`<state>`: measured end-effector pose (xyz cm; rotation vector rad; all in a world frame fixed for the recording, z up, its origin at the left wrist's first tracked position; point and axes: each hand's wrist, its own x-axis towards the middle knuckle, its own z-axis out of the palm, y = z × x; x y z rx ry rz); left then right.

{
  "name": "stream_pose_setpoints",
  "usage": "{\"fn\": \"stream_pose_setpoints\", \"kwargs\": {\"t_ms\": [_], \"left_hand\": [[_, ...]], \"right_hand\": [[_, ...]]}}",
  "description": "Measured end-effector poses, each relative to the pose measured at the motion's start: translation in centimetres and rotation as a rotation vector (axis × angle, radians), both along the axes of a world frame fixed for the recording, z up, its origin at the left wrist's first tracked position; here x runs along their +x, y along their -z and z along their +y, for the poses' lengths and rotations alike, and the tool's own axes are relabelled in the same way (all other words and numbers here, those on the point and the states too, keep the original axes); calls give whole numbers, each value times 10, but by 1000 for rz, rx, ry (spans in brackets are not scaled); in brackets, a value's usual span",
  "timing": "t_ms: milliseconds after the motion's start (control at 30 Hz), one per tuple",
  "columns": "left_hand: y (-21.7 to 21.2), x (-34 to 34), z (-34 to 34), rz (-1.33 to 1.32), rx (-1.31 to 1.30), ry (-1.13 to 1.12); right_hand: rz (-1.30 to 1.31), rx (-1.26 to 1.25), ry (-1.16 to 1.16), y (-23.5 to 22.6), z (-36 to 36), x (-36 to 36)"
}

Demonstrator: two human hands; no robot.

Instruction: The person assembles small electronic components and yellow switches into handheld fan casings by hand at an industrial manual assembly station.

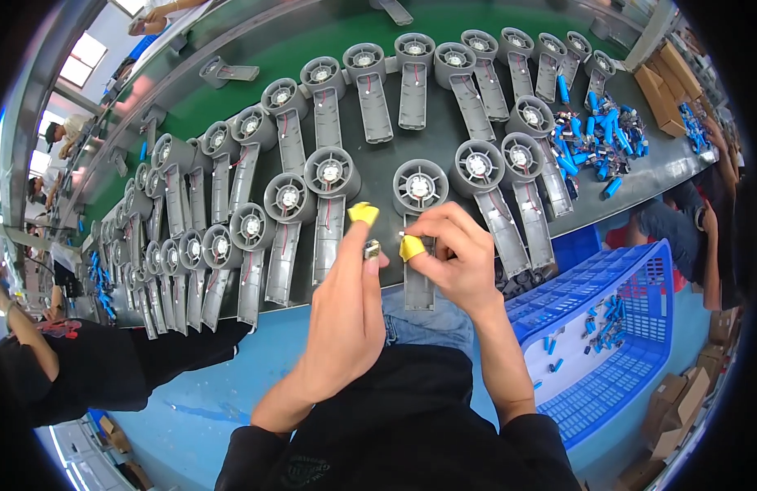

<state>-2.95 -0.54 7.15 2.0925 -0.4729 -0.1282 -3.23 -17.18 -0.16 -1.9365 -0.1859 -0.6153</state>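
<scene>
Both my hands are above the near edge of the bench, over a grey fan housing [420, 185] with an open handle half. My left hand [345, 307], a yellow cover on one fingertip, holds a small metallic-looking part [372, 249] between thumb and fingers; its exact kind is too small to make out. My right hand [462, 260] is pinched closed, yellow on a fingertip too. A tiny white piece, possibly a wire connector, peeks out at those fingertips. The two hands are slightly apart. The handle below is partly covered by my right hand.
Rows of similar grey fan housings [364, 59] with thin red wires line the dark bench [378, 168]. Blue cylindrical parts [607, 131] lie heaped at right. A blue plastic basket [660, 327] beside the bench holds more. Behind runs a green belt [296, 51]. Other people work at both sides.
</scene>
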Motion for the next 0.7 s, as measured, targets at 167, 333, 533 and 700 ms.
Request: {"fn": "stream_pose_setpoints", "kwargs": {"t_ms": [167,333,533,700], "left_hand": [[29,-1,-3,-30,-172,-23],[41,9,-5,-268,-127,-110],[44,13,-5,-268,-174,-78],[45,16,-3,-313,-158,-60]], "right_hand": [[6,92,7,1,2,0],[-32,27,13,4,2,1],[7,22,74,-4,7,-1],[21,4,91,-3,9,-1]]}}
